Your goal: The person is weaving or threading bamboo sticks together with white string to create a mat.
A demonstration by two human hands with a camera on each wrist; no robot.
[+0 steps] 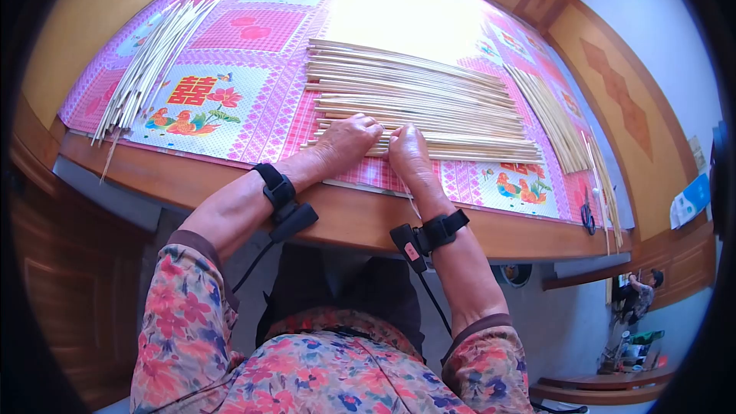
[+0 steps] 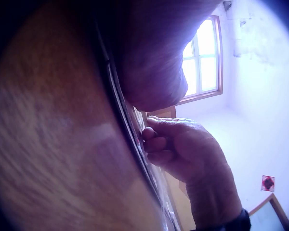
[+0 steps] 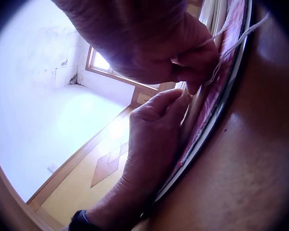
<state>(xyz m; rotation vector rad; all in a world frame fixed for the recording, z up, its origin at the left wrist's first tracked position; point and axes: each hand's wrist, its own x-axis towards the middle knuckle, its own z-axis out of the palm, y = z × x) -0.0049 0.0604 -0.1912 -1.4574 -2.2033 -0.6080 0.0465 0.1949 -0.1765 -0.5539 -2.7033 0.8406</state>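
A row of thin pale sticks (image 1: 418,96) lies side by side on the pink patterned tablecloth (image 1: 253,34). At their near edge my left hand (image 1: 353,140) and right hand (image 1: 409,155) work close together. The right hand's fingers are curled and pinch a white string (image 3: 248,31), whose loose strands trail over the table edge. Opposite it, the left hand (image 3: 156,120) brings thumb and forefinger together on the string beside the nearest stick. Its other fingers are curled in, as the left wrist view shows of the right hand (image 2: 183,144) too.
A loose bundle of sticks (image 1: 149,65) lies at the left, and another bundle (image 1: 552,119) at the right. Dark-handled scissors (image 1: 587,218) rest near the right front corner. The wooden table edge (image 1: 353,215) runs just before me. A person (image 1: 640,291) sits far right.
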